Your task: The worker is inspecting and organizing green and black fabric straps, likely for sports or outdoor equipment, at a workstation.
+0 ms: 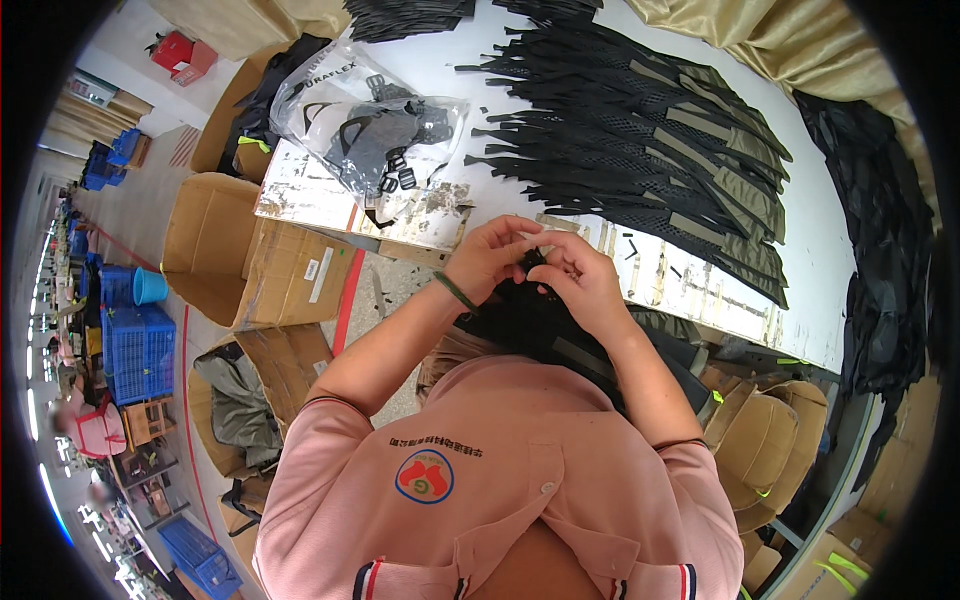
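Note:
Both hands meet at the near edge of the white table (400,232), fingers bent and pinched together. Between them is a small black piece (532,262), perhaps a buckle or strap end; the fingers cover much of it. My left hand (484,258) grips it from the left, and my right hand (588,278) closes on it from the right with the thumb on top. Below the hands, a black fabric piece (530,318) with an olive patch lies over my lap. A clear plastic bag (350,100) of black plastic buckles (398,170) rests on the table ahead to the left.
Layered black and olive strap pieces (640,150) cover the table's far right. Small black bits (630,245) lie near its front edge. Cardboard boxes stand on the left (290,270) and right (755,440). Dark fabric (860,230) hangs at far right. Blue crates (140,350) stand farther left.

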The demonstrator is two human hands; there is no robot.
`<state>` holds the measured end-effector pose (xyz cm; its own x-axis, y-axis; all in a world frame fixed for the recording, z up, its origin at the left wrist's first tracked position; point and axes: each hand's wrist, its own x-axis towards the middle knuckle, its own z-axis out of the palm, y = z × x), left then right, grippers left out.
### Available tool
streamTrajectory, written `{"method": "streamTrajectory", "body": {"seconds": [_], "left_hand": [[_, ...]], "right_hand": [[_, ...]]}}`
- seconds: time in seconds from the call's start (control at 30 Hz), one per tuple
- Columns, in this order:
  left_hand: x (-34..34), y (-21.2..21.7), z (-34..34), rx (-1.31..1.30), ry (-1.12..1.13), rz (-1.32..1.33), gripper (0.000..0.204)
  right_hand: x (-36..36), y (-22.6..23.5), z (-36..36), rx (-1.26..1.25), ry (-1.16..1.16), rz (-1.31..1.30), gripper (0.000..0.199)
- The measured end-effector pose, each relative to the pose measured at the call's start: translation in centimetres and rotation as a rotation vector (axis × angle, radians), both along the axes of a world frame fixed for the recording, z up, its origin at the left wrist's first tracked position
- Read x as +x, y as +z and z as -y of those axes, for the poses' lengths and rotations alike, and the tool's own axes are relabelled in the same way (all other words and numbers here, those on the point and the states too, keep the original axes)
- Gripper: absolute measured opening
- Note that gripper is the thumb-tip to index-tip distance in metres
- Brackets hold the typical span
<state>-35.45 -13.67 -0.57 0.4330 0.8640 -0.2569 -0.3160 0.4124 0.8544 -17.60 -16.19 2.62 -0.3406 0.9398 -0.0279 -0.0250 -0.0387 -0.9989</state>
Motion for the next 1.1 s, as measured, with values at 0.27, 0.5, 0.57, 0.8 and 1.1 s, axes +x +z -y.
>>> {"method": "streamTrajectory", "body": {"seconds": [0.27,0.5,0.57,0.8,1.1], "left_hand": [[1.0,-0.7,1.2,-0.251,0.076,0.335,0.008],[2.1,1.1,1.4,0.078,0.147,-0.058,0.007],[1.9,0.3,1.4,0.092,0.184,-0.067,0.007],[1.8,0.8,1.7,0.247,0.243,-0.097,0.008],[1.4,1.5,2.1,0.409,0.19,-0.19,0.007]], "right_hand": [[0.1,-0.6,-0.5,0.569,-0.204,0.356,0.011],[0.0,0.6,1.0,0.081,-0.13,-0.132,0.012],[0.1,0.2,0.8,-0.023,-0.129,-0.153,0.016],[0.0,-0.7,0.9,-0.232,-0.19,-0.331,0.027],[-0.2,-0.8,1.2,-0.196,-0.246,-0.371,0.028]]}}
